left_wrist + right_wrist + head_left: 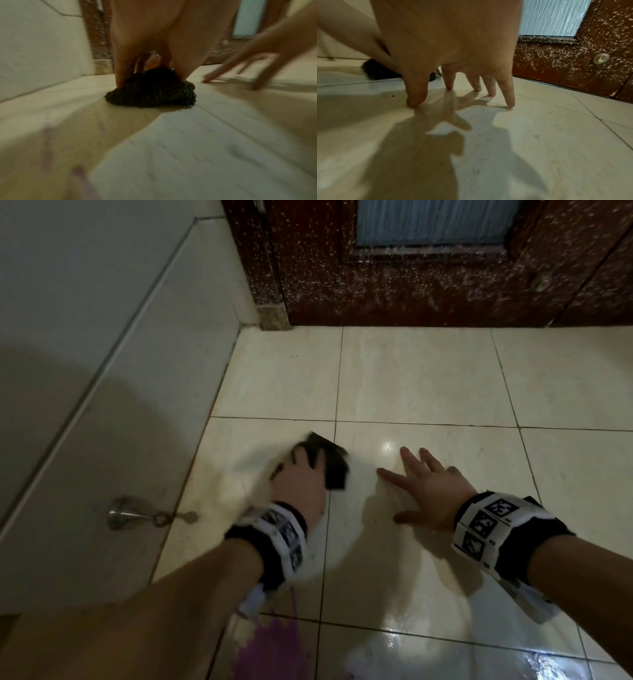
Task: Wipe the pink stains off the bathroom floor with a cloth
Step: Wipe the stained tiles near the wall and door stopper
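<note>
My left hand (301, 474) holds a dark fuzzy cloth (334, 470) down on the cream floor tiles (428, 378), near the left wall. In the left wrist view the cloth (150, 90) is bunched between thumb and fingers, and the picture is blurred by motion. My right hand (424, 487) is open to the right of the cloth, its spread fingertips (416, 100) propped on the floor and holding nothing. A purple-pink stain (270, 645) spreads on the tiles under my left forearm. Faint pink streaks (48, 135) show behind the cloth.
A tiled wall (85, 337) runs along the left, with a metal door stop (123, 513) sticking out just above the floor. A dark red speckled door (445, 285) closes off the back. The tiles at the lower right (445, 642) look wet and glossy.
</note>
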Motion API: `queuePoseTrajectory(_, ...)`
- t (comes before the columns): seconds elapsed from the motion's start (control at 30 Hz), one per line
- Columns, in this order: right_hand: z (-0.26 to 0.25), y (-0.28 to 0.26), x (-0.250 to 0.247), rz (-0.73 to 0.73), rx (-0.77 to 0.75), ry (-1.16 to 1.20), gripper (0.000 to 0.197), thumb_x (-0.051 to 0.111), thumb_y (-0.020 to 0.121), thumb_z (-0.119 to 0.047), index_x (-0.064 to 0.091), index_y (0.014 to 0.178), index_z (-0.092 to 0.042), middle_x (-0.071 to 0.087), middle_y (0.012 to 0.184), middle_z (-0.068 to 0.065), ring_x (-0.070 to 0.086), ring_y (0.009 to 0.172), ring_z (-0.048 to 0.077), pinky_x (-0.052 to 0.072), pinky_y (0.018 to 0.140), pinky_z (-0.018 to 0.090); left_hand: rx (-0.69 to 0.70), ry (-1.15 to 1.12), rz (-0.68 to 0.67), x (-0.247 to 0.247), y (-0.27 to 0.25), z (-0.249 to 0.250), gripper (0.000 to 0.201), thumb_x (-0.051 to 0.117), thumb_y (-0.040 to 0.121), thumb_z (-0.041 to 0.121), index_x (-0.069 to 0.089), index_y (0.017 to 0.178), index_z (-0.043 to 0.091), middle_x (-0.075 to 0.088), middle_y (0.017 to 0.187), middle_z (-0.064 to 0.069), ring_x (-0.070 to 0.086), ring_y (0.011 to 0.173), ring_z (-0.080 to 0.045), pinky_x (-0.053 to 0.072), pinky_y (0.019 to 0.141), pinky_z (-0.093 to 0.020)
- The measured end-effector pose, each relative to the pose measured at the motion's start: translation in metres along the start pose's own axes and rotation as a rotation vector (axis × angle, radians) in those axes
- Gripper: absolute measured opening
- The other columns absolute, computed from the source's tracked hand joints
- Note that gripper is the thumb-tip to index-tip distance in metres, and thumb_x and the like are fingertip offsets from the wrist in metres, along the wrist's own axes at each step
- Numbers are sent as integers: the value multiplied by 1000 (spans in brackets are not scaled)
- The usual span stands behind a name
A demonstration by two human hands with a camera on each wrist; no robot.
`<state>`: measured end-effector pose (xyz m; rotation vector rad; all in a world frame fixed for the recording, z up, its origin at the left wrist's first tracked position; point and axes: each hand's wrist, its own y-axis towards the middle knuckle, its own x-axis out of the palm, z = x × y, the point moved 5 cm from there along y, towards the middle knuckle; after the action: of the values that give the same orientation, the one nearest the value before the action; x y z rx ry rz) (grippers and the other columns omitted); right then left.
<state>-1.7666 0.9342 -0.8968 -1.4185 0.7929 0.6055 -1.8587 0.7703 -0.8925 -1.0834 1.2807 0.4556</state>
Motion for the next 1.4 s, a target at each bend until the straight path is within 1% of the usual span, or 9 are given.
queuePoseTrajectory(0.17,2,-3,-5,-16,20,-13,74,45,89,-58,-1,146,-44,-14,157,0,-5,145,27,20,112,56,251,-1,72,5,-39,30,71,89,49,29,68,116,17,65,106,-17,66,84,-28,55,59,-28)
queuePoseTrajectory(0.27,2,-8,-3,-41,35,10,71,43,90,-57,2,146,-43,-12,157,-2,-5,145,24,17,112,57,59,-37,120,-3,-19,-20,59,55,91,16,33,145,16,38,140,-19,50,116,-33,48,90,-37)
queuePoseTrajectory(0.5,0,-15,-1,-55,35,-3,72,44,91,-56,1,147,-42,-12,157,-1,-4,145,25,15,113,56,-497,-115,-23,31,-25,-140,71,40,98,17,-7,150,11,2,153,-23,14,141,-35,27,112,-44)
queuePoseTrajectory(0.67,-4,-13,-2,-67,50,2,73,45,90,-56,2,147,-40,-12,157,0,-3,145,26,17,113,54,-473,-128,41,29,-38,-107,66,41,98,27,4,150,10,22,147,-23,32,131,-34,36,103,-42)
queuePoseTrajectory(0.83,-6,-17,-3,-69,44,-17,72,45,90,-56,4,147,-40,-8,157,1,0,145,26,21,112,54,2,-158,120,46,-86,-43,68,82,62,23,60,126,12,62,108,-20,61,89,-33,53,61,-35)
queuePoseTrajectory(0.93,-10,-20,-3,-61,45,-12,71,45,91,-55,5,147,-39,-5,156,1,3,144,26,22,112,53,178,-172,106,47,-101,-27,67,68,79,18,43,141,18,48,133,-17,51,115,-34,51,82,-35)
queuePoseTrajectory(1.0,-13,-23,-2,-61,39,-17,69,45,91,-54,8,147,-38,0,156,2,6,144,26,24,111,53,106,-115,104,41,-91,-45,59,46,95,12,24,149,20,31,147,-13,37,130,-32,40,101,-38)
queuePoseTrajectory(1.23,-16,-33,0,-38,6,-49,62,44,92,-53,18,145,-36,16,149,2,23,136,21,34,105,48,-326,-14,-30,59,-81,-151,69,33,99,13,-15,148,8,17,151,-24,38,129,-36,41,101,-42)
queuePoseTrajectory(1.4,-19,-37,-2,-28,-3,-56,59,44,92,-53,22,144,-35,21,146,3,27,133,20,36,103,45,-275,-121,65,63,-88,-135,69,52,92,14,15,149,4,32,141,-32,41,123,-45,42,98,-49)
